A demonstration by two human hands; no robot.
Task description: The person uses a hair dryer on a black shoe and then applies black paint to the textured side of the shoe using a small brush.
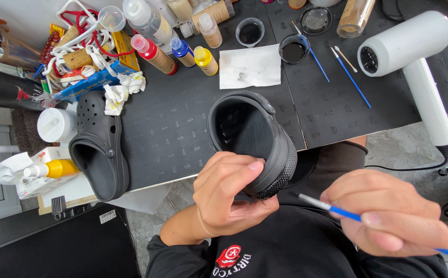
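Note:
My left hand [229, 193] grips the heel end of a black clog shoe [250, 139], holding it up with its opening facing me. My right hand [389, 213] holds a thin paintbrush with a blue handle [345, 213]; its metal ferrule points left toward the clog's textured sole edge, just short of it. A second black clog [99, 149] lies on the dark mat [172, 134] at the left, toe away from me.
Small paint bottles [183, 51] with coloured caps, paint cups [250, 32], a smudged white paper [250, 67] and spare blue brushes [350, 77] lie at the back. A white hair dryer [414, 56] rests at the right. Clutter and crumpled tissue [116, 92] fill the left.

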